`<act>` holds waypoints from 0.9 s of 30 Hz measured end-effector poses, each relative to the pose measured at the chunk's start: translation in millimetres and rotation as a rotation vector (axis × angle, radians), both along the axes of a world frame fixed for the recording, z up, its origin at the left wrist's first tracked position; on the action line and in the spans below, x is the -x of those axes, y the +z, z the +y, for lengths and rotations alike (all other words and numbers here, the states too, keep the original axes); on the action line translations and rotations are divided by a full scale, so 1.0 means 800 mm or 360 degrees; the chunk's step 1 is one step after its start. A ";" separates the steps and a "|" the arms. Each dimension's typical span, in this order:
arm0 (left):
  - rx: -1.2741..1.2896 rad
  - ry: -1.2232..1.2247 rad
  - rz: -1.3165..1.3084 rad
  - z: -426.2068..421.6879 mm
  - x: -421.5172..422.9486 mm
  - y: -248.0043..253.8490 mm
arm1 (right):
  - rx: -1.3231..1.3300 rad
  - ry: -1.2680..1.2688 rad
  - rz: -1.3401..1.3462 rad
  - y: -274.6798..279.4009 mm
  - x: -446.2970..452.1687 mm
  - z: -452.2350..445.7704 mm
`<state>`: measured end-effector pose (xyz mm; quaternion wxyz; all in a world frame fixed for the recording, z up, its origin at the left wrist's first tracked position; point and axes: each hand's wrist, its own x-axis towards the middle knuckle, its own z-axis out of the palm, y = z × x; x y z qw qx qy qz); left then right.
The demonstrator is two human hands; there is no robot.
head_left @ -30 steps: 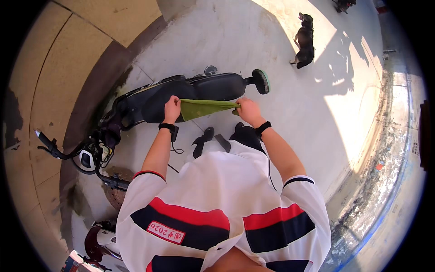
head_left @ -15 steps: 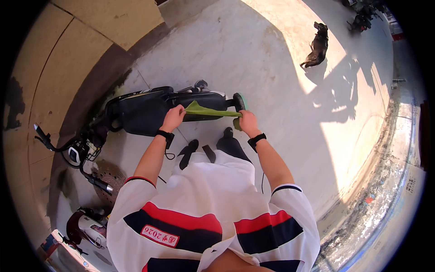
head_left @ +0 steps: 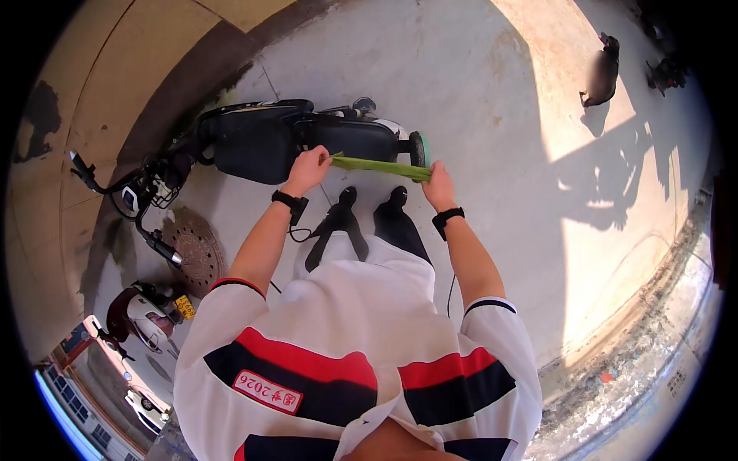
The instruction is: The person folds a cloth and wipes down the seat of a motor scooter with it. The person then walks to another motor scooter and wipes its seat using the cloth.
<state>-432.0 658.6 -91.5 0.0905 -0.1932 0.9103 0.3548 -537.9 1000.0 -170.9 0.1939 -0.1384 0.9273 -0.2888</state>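
My left hand (head_left: pixel 310 169) pinches one end of a green cloth (head_left: pixel 378 166). The other end is gripped in my right hand (head_left: pixel 438 187). Between them the cloth is drawn out into a long narrow strip, in front of my body. Just beyond it stands a black electric scooter (head_left: pixel 350 140), its seat past my left hand and its rear wheel (head_left: pixel 418 150) near my right hand. Whether the cloth touches the scooter I cannot tell. Dark bands with small boxes sit on both wrists, a cable hanging from the left one.
The scooter's handlebars (head_left: pixel 134 201) reach out to the left, near a round manhole cover (head_left: pixel 192 250). A second scooter (head_left: pixel 146 319) with a yellow plate is parked at lower left. A dark dog (head_left: pixel 603 73) is at the upper right. A worn wall edge (head_left: pixel 615 369) runs along the right.
The cloth has gone from wider and looser at its left end to a narrower strip. Both hands still hold it. The view has shifted, so the scooter appears higher and the dog farther right.
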 end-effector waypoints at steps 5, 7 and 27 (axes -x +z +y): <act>-0.0055 0.0020 -0.0023 -0.016 -0.011 -0.012 | 0.0111 0.0095 0.0159 -0.001 -0.004 -0.004; -0.0093 -0.0001 0.0008 -0.019 -0.009 -0.014 | 0.0100 0.0080 0.0238 -0.014 -0.003 -0.002; -0.0571 -0.0397 -0.0075 -0.041 0.009 -0.033 | -0.0380 -0.0033 0.0035 -0.005 -0.022 0.023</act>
